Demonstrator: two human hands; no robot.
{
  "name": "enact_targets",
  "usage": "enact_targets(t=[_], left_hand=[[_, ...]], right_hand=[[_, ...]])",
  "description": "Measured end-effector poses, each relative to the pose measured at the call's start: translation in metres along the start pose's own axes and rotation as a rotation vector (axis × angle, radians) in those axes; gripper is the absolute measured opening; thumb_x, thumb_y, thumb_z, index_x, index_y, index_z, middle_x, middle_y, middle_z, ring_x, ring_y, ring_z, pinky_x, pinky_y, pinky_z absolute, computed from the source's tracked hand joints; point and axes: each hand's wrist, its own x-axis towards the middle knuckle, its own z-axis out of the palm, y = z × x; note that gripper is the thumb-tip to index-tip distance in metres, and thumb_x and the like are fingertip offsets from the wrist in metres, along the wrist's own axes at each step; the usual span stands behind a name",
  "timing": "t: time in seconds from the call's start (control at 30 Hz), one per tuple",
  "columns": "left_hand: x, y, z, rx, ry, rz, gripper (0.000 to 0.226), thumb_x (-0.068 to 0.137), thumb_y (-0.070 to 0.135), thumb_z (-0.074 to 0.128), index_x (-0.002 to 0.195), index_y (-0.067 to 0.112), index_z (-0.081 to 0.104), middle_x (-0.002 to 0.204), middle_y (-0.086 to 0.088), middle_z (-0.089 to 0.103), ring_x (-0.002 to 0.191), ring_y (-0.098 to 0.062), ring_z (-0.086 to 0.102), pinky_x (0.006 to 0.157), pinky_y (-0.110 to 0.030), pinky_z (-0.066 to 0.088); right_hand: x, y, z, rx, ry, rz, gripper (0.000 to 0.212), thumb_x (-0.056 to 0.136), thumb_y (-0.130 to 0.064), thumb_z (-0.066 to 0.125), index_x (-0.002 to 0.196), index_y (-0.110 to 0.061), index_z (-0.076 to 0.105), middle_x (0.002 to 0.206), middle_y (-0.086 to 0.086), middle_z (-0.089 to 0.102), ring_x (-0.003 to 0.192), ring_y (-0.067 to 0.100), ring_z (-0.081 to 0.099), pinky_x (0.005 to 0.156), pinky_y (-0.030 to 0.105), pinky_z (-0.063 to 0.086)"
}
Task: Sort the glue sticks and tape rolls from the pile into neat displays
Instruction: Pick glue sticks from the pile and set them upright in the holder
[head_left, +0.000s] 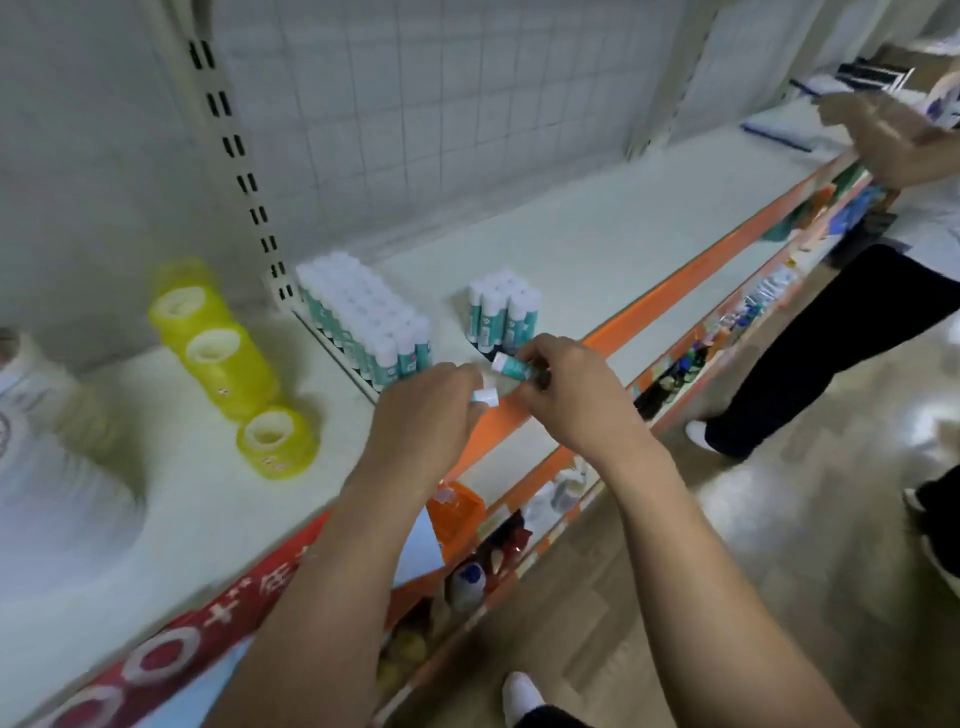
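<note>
On the white shelf (597, 244) a large block of upright teal glue sticks with white caps (363, 317) stands by the upright post. A smaller cluster of the same sticks (501, 312) stands to its right. My right hand (566, 389) pinches one glue stick (511, 365) lying sideways near the shelf's front edge. My left hand (426, 410) grips another stick, whose white cap (485, 396) pokes out by the fingers. Stacks of yellow tape rolls (218, 348) lie on the left shelf section, with one roll (278, 441) in front.
An orange strip (675, 291) edges the shelf front, with stocked lower shelves below. Another person in dark trousers (841, 343) stands at the right, a hand (883, 135) over the far shelf. A blurred white object (36, 415) sits at far left.
</note>
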Motion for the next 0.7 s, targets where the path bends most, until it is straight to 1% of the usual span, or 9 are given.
enact_targets(t=[0.1, 0.17, 0.3, 0.4, 0.53, 0.6, 0.63, 0.67, 0.7], left_hand=[[0.012, 0.008, 0.009, 0.044, -0.01, -0.088, 0.023, 0.095, 0.034, 0.055, 0.114, 0.023, 0.063, 0.107, -0.003, 0.066, 0.099, -0.029, 0.062, 0.076, -0.037, 0.05], [0.019, 0.014, 0.014, 0.072, 0.008, -0.146, 0.023, 0.094, 0.036, 0.054, 0.112, 0.025, 0.064, 0.106, -0.003, 0.067, 0.099, -0.027, 0.063, 0.075, -0.034, 0.046], [0.027, 0.028, 0.018, 0.07, 0.062, -0.252, 0.025, 0.091, 0.041, 0.056, 0.106, 0.024, 0.067, 0.105, -0.003, 0.069, 0.096, -0.026, 0.064, 0.076, -0.034, 0.048], [0.035, 0.042, 0.018, 0.015, 0.1, -0.293, 0.027, 0.089, 0.033, 0.06, 0.114, 0.022, 0.064, 0.112, -0.005, 0.064, 0.103, -0.028, 0.06, 0.08, -0.036, 0.046], [0.049, 0.054, 0.024, -0.015, 0.139, -0.307, 0.014, 0.09, 0.021, 0.059, 0.101, 0.015, 0.066, 0.1, -0.008, 0.064, 0.093, -0.029, 0.06, 0.079, -0.043, 0.048], [0.053, 0.056, 0.027, -0.029, 0.154, -0.338, 0.013, 0.09, 0.022, 0.061, 0.099, 0.015, 0.066, 0.097, -0.008, 0.066, 0.091, -0.029, 0.061, 0.078, -0.044, 0.049], [0.055, 0.056, 0.029, -0.033, 0.149, -0.352, 0.014, 0.09, 0.024, 0.062, 0.1, 0.015, 0.067, 0.098, -0.008, 0.067, 0.091, -0.029, 0.061, 0.079, -0.044, 0.049], [0.056, 0.057, 0.031, -0.033, 0.137, -0.36, 0.015, 0.09, 0.026, 0.063, 0.101, 0.015, 0.067, 0.099, -0.007, 0.067, 0.092, -0.028, 0.061, 0.079, -0.044, 0.049], [0.057, 0.058, 0.032, -0.032, 0.124, -0.36, 0.016, 0.09, 0.027, 0.063, 0.101, 0.016, 0.067, 0.1, -0.006, 0.067, 0.093, -0.028, 0.061, 0.08, -0.043, 0.049]], right_hand=[[0.021, 0.016, -0.001, -0.02, -0.052, -0.08, 0.026, 0.083, -0.014, 0.059, 0.109, -0.015, 0.063, 0.099, 0.009, 0.063, 0.086, 0.027, 0.06, 0.072, 0.038, 0.049], [0.031, 0.026, 0.0, -0.006, -0.086, -0.125, 0.029, 0.082, -0.014, 0.058, 0.111, -0.015, 0.063, 0.099, 0.009, 0.063, 0.088, 0.026, 0.059, 0.072, 0.038, 0.049], [0.044, 0.044, 0.0, 0.041, -0.144, -0.208, 0.029, 0.082, -0.015, 0.06, 0.11, -0.017, 0.063, 0.101, 0.008, 0.063, 0.091, 0.024, 0.058, 0.074, 0.036, 0.048], [0.049, 0.054, -0.002, 0.089, -0.18, -0.259, 0.029, 0.081, -0.015, 0.06, 0.109, -0.018, 0.063, 0.099, 0.008, 0.062, 0.09, 0.025, 0.058, 0.077, 0.042, 0.049], [0.058, 0.064, -0.006, 0.15, -0.201, -0.319, 0.027, 0.079, -0.015, 0.062, 0.105, -0.019, 0.066, 0.095, 0.006, 0.063, 0.087, 0.023, 0.058, 0.076, 0.038, 0.047], [0.062, 0.072, -0.01, 0.194, -0.21, -0.318, 0.028, 0.078, -0.015, 0.063, 0.105, -0.019, 0.067, 0.098, 0.002, 0.066, 0.089, 0.016, 0.059, 0.077, 0.031, 0.048], [0.065, 0.076, -0.012, 0.244, -0.214, -0.305, 0.028, 0.078, -0.015, 0.064, 0.106, -0.02, 0.068, 0.098, -0.002, 0.067, 0.086, 0.008, 0.059, 0.073, 0.022, 0.048], [0.066, 0.079, -0.015, 0.304, -0.208, -0.285, 0.028, 0.078, -0.016, 0.065, 0.106, -0.021, 0.067, 0.094, -0.007, 0.066, 0.081, 0.001, 0.058, 0.066, 0.012, 0.044], [0.069, 0.081, -0.018, 0.354, -0.192, -0.258, 0.027, 0.078, -0.017, 0.067, 0.104, -0.021, 0.067, 0.087, -0.011, 0.065, 0.074, -0.003, 0.057, 0.06, 0.008, 0.04]])
